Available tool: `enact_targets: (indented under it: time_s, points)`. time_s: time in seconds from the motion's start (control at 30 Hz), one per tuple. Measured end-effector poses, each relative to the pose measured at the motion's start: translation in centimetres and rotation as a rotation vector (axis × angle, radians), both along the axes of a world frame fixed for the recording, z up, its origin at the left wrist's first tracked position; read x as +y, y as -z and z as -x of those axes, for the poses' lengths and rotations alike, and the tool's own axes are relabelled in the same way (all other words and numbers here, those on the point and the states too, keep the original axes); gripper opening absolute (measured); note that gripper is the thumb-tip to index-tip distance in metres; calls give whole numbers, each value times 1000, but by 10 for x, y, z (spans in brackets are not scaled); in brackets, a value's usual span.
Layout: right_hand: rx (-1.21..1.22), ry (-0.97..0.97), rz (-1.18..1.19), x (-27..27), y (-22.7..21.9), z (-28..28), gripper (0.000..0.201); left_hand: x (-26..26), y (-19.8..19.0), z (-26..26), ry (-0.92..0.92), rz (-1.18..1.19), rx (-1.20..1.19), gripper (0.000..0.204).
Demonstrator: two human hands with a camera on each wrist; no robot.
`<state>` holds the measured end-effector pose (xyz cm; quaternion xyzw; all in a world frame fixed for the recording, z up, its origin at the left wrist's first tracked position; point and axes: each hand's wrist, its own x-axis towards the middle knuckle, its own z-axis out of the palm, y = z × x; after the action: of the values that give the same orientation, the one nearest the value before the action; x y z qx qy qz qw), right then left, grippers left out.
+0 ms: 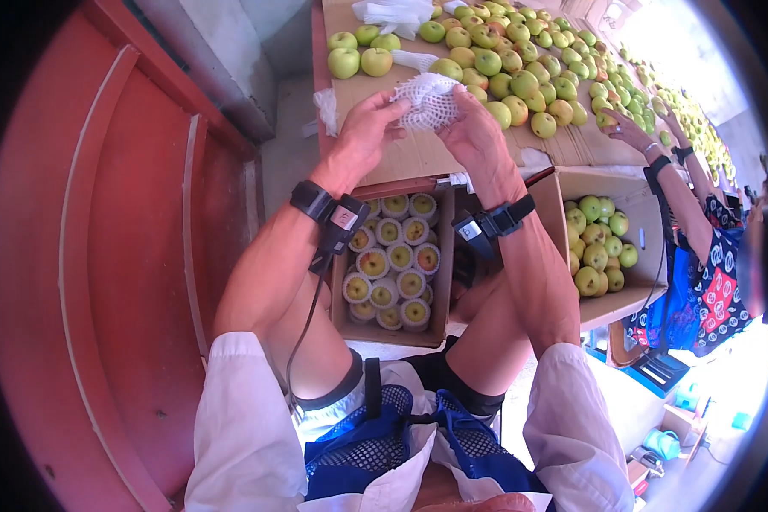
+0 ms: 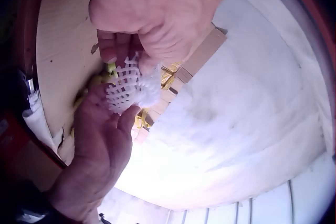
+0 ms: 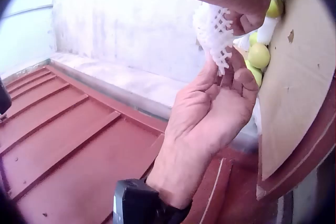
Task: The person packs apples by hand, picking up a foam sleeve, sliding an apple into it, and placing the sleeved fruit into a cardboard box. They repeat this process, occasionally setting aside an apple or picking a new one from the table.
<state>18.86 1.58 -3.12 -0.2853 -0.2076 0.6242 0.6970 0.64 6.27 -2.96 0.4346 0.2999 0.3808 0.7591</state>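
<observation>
Over the near edge of the cardboard-covered table (image 1: 375, 162), my left hand (image 1: 369, 128) and right hand (image 1: 476, 132) hold a white foam fruit net (image 1: 427, 100) between them. The left fingers and thumb pinch its left side, and the right thumb and fingers grip the opposite side. In the left wrist view the open mesh of the net (image 2: 125, 88) spreads between the two hands. From the right wrist view, its white lattice edge (image 3: 222, 40) shows between the fingertips. I cannot tell whether an apple is inside.
Below my hands, a carton (image 1: 442, 286) holds netted apples (image 1: 387, 230). Another carton (image 1: 644, 213) at right contains bare apples (image 1: 595, 247). Loose apples (image 1: 520, 83) cover the table, with more foam nets (image 1: 394, 12) at the back. Another person's hand (image 1: 630, 132) reaches in from the right.
</observation>
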Motion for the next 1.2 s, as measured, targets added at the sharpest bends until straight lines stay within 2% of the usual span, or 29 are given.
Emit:
enact_targets:
  time_s: [0.23, 0.43, 0.53, 0.73, 0.93, 1.03, 1.2]
  points:
    - [2, 17, 102, -1, -2, -1, 28, 3, 2, -4, -29, 235, -209, 27]
    - [-98, -15, 235, -8, -17, 5, 28, 3, 3, -2, 33, 196, -257, 31]
    - [-88, -80, 223, -7, -14, 6, 28, 7, 9, 0, 85, 157, -263, 30]
    - [-109, -104, 196, -10, -18, 7, 31, -2, -1, 1, -46, 92, 86, 28]
    - [-216, -1, 158, -3, -2, 0, 31, -2, -2, 7, -305, -326, 443, 35]
    - [-293, 37, 141, -5, -6, 1, 30, -1, -7, 4, -309, -499, 543, 37]
    - [-397, 37, 112, -9, -15, 10, 32, -9, -11, 0, -273, -532, 557, 37]
